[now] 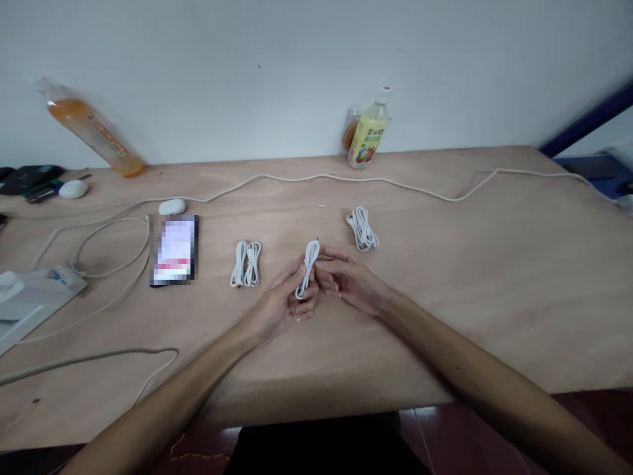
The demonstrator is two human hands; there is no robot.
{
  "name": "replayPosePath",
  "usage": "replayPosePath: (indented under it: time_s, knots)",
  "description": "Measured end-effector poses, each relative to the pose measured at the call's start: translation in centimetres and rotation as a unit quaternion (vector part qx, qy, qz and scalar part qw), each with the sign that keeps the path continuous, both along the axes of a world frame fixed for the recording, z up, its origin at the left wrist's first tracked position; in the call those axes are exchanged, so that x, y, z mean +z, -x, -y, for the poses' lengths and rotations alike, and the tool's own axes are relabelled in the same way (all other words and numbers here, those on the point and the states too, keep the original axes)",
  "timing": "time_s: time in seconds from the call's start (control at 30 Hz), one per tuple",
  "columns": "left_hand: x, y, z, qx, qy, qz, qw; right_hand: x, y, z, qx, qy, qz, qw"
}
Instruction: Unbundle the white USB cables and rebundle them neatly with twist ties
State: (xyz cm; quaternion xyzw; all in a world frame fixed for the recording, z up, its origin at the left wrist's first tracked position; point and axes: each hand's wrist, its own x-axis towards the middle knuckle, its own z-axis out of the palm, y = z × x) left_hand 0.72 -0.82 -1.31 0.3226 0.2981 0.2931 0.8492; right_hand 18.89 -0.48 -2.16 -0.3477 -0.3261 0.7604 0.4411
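Note:
A small bundle of white cable (307, 269) is held upright over the table, pinched in the fingers of my left hand (284, 298). My right hand (349, 280) is closed in against the bundle's upper right side, its thumb and fingertips at the cable. To the left of my hands, two coiled white cables (246, 264) lie side by side on the wood. Beyond my right hand rests another bunch of coiled white cables (362, 229).
A phone (174, 251) and a white earbud case (172, 207) lie on the left. One long white cord (326, 177) crosses the back of the table (484, 284). An orange drink bottle (96, 135) and a yellow-labelled bottle (370, 132) stand by the wall. Looped wires are at far left.

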Motion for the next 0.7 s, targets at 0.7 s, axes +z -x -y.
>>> replayPosePath:
  time_s: [0.7]
  knots:
    - [-0.45, 0.18, -0.58, 0.062, -0.146, -0.052, 0.986, 0.26, -0.40, -0.44, -0.072, -0.012, 0.009, 0.997]
